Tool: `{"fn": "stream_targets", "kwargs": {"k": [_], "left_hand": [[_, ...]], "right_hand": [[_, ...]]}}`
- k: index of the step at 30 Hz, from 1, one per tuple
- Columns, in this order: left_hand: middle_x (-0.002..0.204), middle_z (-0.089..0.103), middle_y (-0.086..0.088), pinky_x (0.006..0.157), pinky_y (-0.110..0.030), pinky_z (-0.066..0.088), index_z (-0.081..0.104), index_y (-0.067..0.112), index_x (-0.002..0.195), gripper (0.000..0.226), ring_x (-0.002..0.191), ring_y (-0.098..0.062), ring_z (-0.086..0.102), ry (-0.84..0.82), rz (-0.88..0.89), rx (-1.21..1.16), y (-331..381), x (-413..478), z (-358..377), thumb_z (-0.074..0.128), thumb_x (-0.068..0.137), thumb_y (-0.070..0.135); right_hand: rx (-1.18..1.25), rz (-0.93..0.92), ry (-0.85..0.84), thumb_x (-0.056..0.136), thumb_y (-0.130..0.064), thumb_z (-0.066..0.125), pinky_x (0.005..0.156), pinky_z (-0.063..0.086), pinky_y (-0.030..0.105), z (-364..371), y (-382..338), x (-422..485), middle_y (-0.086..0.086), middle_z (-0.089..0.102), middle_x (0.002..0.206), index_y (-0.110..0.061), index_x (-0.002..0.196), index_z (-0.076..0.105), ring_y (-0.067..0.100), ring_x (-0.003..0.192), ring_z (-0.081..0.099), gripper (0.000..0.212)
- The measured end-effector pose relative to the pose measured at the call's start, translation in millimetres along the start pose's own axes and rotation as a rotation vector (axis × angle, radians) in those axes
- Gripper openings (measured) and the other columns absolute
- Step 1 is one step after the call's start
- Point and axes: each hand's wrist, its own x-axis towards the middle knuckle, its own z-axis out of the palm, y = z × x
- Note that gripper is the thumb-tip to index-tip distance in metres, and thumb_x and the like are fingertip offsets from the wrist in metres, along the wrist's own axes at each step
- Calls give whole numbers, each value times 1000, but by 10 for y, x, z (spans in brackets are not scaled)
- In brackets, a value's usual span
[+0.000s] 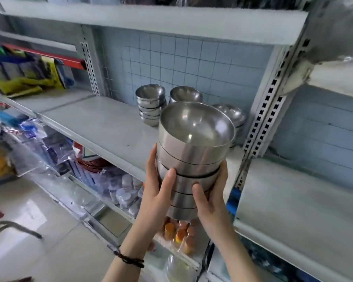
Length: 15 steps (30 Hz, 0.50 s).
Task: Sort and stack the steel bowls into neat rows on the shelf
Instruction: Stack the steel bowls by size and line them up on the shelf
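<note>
A person holds a stack of steel bowls [192, 159] in both hands, just in front of the front edge of a grey painted metal shelf [102, 123], towards its right end. The bowls are round and smooth, with brushed outer walls and polished, mirror-like insides. Five or perhaps six are nested, though the lowest ones are partly hidden by the palms. The top bowl's open mouth tilts slightly towards the camera.

The left hand [157, 192] wraps the stack's left side, its thumb pressed flat on the near wall about halfway down. The right hand [210, 200] cups the right side lower down, with its thumb on the near wall and its fingers curled round the far side. Both hands grip below the top two bowls, so the upper rims stand free of the hands. A dark braided bracelet [128, 259] circles the left wrist.

At the back of the shelf, against a pale blue tiled wall [192, 64], stand three more bowl stacks. The left stack [150, 106] is tall, the middle stack [185, 94] is partly hidden behind the held bowls, and the right stack [235, 116] stands close to the perforated upright post [265, 110] that bounds the shelf's right end. The shelf's left half and front strip show plain grey board. Below the shelf, orange packets [177, 233] sit under the held stack.
</note>
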Motion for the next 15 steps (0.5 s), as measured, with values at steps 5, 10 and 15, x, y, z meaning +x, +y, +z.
{"fn": "stream_targets", "kwargs": {"k": [5,10,15], "left_hand": [[141,25,40,98,2,28,17,54,137,59,128,24,26,57,4,-6,-185,451,-451,44,85,53],[132,29,47,91,5,30,18,55,133,51,123,27,31,71,13,-43,-351,1131,-805,45,91,52],[146,28,29,100,-1,29,17,41,143,55,130,18,30,122,45,-20,-490,1789,-1124,43,95,44]], "right_hand": [[30,19,-80,75,-76,58,116,34,35,503,239,470,-14,17,160,-42,151,-4,1,144,27,104],[72,0,-85,77,-74,60,113,34,23,940,517,1136,-15,20,160,-46,149,-1,3,144,28,98],[91,-53,-106,81,-68,59,115,27,19,1338,753,1797,-17,16,161,-35,153,-1,4,147,21,100]]}}
